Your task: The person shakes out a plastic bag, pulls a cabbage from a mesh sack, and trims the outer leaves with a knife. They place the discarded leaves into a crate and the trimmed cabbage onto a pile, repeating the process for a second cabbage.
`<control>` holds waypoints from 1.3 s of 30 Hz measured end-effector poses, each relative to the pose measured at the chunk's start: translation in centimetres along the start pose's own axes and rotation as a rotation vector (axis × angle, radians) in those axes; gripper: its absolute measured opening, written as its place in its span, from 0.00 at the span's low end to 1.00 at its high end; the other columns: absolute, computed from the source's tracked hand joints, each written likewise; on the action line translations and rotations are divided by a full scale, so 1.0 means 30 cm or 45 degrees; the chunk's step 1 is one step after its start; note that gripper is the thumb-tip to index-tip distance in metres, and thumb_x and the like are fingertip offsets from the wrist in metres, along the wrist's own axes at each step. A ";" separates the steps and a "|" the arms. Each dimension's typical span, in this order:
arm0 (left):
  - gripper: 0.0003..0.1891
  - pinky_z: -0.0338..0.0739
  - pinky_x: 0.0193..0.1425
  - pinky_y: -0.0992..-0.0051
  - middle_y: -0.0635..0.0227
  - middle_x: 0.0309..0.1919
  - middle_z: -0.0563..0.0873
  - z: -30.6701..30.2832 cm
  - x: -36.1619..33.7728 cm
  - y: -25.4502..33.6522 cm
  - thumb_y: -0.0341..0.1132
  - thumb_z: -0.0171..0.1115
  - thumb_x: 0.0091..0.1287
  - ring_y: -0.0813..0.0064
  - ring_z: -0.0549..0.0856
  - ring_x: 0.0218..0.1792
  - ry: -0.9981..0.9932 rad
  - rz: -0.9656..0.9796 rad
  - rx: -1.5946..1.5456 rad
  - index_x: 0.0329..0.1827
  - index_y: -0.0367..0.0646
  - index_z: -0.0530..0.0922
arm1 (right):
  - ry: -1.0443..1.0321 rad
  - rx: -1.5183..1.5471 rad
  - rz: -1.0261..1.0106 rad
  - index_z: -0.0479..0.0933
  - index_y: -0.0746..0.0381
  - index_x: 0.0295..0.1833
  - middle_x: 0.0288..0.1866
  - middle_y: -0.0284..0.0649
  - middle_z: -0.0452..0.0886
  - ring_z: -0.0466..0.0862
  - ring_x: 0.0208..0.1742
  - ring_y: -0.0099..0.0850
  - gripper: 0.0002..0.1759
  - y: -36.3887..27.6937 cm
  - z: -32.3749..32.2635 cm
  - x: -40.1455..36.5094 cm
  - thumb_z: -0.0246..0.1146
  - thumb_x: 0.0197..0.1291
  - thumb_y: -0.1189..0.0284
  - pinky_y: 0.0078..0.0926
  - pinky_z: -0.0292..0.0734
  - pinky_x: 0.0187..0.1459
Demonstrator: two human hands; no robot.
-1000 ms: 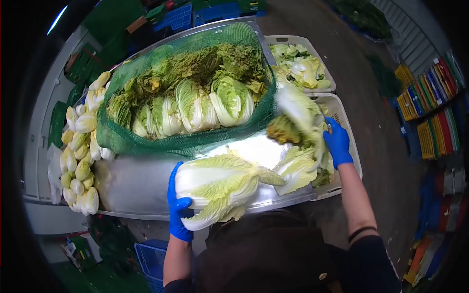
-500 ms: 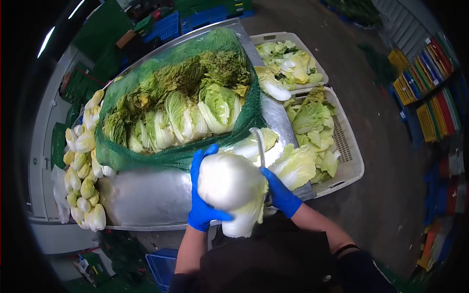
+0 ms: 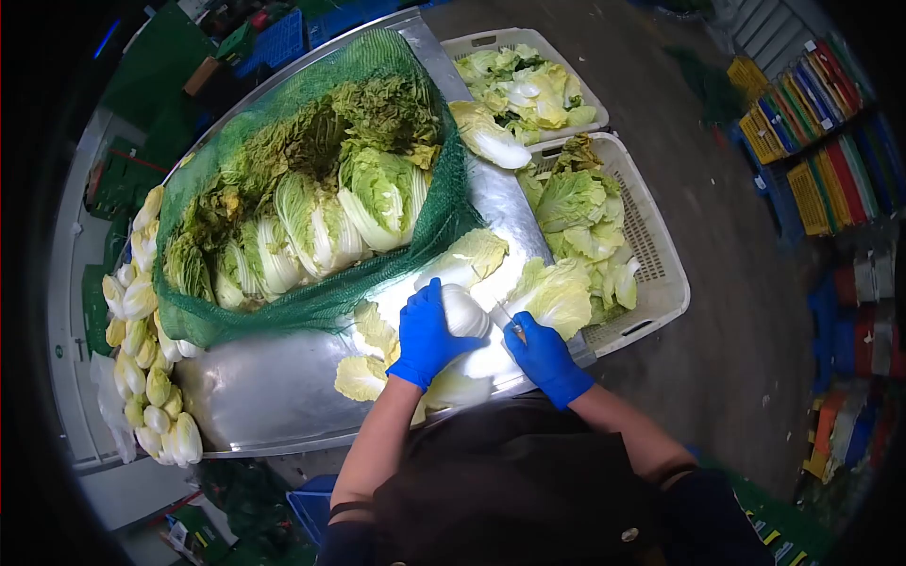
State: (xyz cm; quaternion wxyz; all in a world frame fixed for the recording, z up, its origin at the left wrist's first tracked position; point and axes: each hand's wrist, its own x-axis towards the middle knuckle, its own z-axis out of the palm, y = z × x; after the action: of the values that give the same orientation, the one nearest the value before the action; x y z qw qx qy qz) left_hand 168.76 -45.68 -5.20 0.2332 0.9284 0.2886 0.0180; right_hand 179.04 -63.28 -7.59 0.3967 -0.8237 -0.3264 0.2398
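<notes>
My left hand [image 3: 429, 332], in a blue glove, grips a Chinese cabbage [image 3: 464, 313] on the metal table, its pale, rounded base facing up and to the right. My right hand [image 3: 545, 355], also gloved in blue, is closed around a knife [image 3: 500, 307]; the thin blade points up and left beside the cabbage base. Loose leaves lie around both hands: a yellowish leaf [image 3: 361, 378] to the left, a broad leaf [image 3: 557, 296] to the right and another leaf [image 3: 478, 251] beyond the cabbage. Part of the cabbage is hidden under my left hand.
A green net sack [image 3: 453, 203] with several untrimmed cabbages fills the far side of the metal table [image 3: 255, 382]. Trimmed cabbages [image 3: 156, 382] are stacked at left. Two white crates of leaves, a near crate [image 3: 665, 283] and a far crate [image 3: 590, 90], stand along the right edge.
The cabbage has come down from in front of me onto the table and turned. Leaves now lie left of it. The knife has moved down beside its base, and the camera view has shifted.
</notes>
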 end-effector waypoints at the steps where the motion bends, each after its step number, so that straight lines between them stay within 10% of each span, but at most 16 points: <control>1: 0.63 0.69 0.58 0.56 0.46 0.55 0.75 -0.002 0.008 -0.002 0.65 0.77 0.32 0.51 0.76 0.54 -0.009 0.000 0.004 0.68 0.32 0.61 | -0.044 0.001 0.026 0.70 0.60 0.44 0.25 0.51 0.79 0.81 0.28 0.54 0.11 0.014 0.005 0.001 0.56 0.63 0.65 0.48 0.75 0.30; 32: 0.60 0.72 0.54 0.58 0.50 0.52 0.77 0.015 0.043 -0.035 0.61 0.78 0.32 0.53 0.78 0.52 -0.094 -0.067 -0.056 0.67 0.36 0.63 | -0.405 -0.054 0.138 0.72 0.69 0.38 0.32 0.60 0.78 0.80 0.38 0.57 0.18 0.066 0.092 0.099 0.55 0.61 0.61 0.50 0.72 0.38; 39: 0.59 0.72 0.61 0.60 0.49 0.56 0.77 -0.028 0.064 -0.092 0.60 0.80 0.31 0.52 0.78 0.56 -0.169 -0.130 -0.287 0.67 0.38 0.64 | -0.645 -0.326 -0.030 0.73 0.67 0.38 0.35 0.55 0.81 0.81 0.38 0.55 0.17 0.048 -0.198 -0.032 0.56 0.61 0.61 0.47 0.75 0.41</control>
State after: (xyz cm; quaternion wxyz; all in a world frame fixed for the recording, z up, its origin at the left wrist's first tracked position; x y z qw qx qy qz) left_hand 168.75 -42.28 -5.88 0.3551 0.8797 0.3156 -0.0229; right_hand 182.76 -67.61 -5.23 0.1981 -0.7771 -0.4523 0.3901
